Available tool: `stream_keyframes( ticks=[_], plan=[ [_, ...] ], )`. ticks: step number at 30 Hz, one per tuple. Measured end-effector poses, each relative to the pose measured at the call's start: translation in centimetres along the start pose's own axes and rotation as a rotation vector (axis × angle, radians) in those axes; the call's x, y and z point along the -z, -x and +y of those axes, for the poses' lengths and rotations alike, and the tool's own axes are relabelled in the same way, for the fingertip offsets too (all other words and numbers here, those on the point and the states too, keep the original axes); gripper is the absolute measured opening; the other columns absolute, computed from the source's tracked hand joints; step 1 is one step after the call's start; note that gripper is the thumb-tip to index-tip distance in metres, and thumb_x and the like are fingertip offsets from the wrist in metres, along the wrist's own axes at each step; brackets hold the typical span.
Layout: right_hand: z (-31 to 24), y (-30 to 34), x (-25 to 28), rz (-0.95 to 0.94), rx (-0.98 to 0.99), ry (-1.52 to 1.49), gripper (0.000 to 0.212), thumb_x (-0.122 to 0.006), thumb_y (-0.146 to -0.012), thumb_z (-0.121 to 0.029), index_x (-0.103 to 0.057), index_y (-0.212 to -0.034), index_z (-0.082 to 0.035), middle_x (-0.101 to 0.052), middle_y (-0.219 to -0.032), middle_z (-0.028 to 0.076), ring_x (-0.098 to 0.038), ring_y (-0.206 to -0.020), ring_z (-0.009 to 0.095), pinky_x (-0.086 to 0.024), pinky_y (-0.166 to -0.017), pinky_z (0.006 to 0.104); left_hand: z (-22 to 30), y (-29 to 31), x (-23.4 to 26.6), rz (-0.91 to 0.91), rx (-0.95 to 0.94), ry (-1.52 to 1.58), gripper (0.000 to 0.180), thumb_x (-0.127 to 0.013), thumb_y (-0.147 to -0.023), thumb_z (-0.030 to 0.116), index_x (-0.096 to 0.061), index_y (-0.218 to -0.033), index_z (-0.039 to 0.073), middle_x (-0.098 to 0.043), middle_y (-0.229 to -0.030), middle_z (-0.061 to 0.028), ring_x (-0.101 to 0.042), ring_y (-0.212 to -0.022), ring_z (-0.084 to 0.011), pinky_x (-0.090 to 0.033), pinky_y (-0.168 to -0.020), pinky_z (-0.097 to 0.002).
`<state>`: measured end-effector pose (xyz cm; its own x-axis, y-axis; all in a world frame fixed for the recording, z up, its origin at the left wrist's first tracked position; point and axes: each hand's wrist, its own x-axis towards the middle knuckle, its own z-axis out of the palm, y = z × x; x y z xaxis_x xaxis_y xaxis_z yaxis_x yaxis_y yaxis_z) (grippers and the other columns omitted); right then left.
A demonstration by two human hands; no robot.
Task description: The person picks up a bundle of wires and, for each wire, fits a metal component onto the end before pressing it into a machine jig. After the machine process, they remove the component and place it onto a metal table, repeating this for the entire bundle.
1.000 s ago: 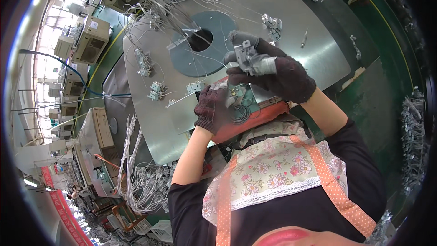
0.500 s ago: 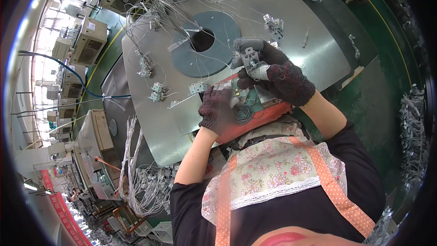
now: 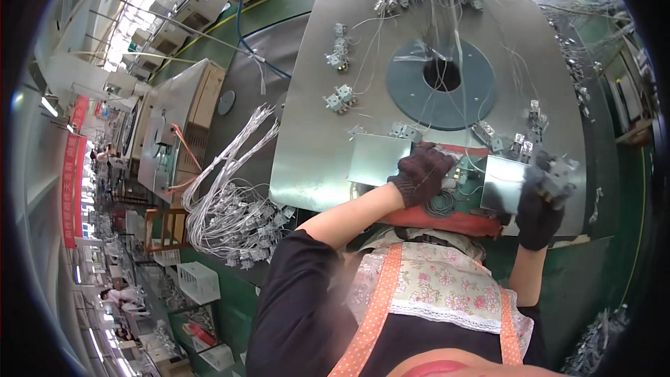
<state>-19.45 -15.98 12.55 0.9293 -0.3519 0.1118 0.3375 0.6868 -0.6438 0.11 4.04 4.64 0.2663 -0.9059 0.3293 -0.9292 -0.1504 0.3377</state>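
My right hand (image 3: pixel 539 213), in a dark knitted glove, is closed on a small grey metal part (image 3: pixel 558 179) at the table's right side; motion blurs its details. My left hand (image 3: pixel 424 171), gloved too, is curled over the red-edged work board at the table's near edge; whatever its fingers grip is hidden. Beside it lie a coil of thin grey cable (image 3: pixel 440 204) and a small greenish piece with wires. Flat shiny metal plates flank the board, the left plate (image 3: pixel 380 158) by my left hand and the right plate (image 3: pixel 504 183) near my right.
A grey disc (image 3: pixel 405 91) with a central hole sits on the metal table (image 3: pixel 307 132), thin wires running from it. Small metal parts (image 3: pixel 340 98) on wires lie around it. Left of the table hangs a bundle of wired parts (image 3: pixel 244 227); a white crate (image 3: pixel 199 283) stands lower.
The view has turned. My right hand has swung from over the board out to the right, still holding a metal part. My left hand stays at the board.
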Motion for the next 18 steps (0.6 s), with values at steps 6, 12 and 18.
stream_keyframes(
  ticks=[6, 12, 18],
  plan=[
    [1.4, 0.4, 0.7, 0.093, 0.0, -0.027, 0.066, -0.064, -0.093, -0.032, -0.042, -0.149, -0.005, -0.062, -0.112, 0.011, -0.061, -0.096, 0.024, -0.053, -0.071, 0.0396, -0.6, -2.7, 1.8, -0.073, 0.251, 0.384, 0.046, -0.082, -0.078, 0.036, -0.069, -0.115, 0.012, -0.067, -0.115, -0.017, -0.066, -0.106, -0.0368, -0.052, -0.093, -0.0443],
    [4.4, -5.3, -1.0, -0.396, 0.248, 1.689, 0.049, -0.078, -0.069, -0.007, -0.063, -0.116, -0.005, -0.067, -0.107, 0.017, -0.066, -0.105, 0.037, -0.053, -0.092, 0.0452, -6.7, -8.7, 4.6, -0.546, 0.458, -0.059, 0.04, -0.072, -0.079, 0.034, -0.072, -0.114, 0.015, -0.067, -0.122, -0.0162, -0.061, -0.119, -0.0386, -0.047, -0.104, -0.0471],
    [8.3, -6.3, -1.3, -0.484, 0.216, 2.006, 0.032, -0.069, -0.072, -0.011, -0.064, -0.103, -0.006, -0.064, -0.093, 0.015, -0.066, -0.093, 0.034, -0.053, -0.081, 0.0472, -14.9, -6.7, 2.5, -0.519, 0.453, -0.453, 0.028, -0.066, -0.081, 0.031, -0.076, -0.101, 0.014, -0.072, -0.105, -0.0196, -0.067, -0.107, -0.0391, -0.051, -0.098, -0.0486]
  ],
)
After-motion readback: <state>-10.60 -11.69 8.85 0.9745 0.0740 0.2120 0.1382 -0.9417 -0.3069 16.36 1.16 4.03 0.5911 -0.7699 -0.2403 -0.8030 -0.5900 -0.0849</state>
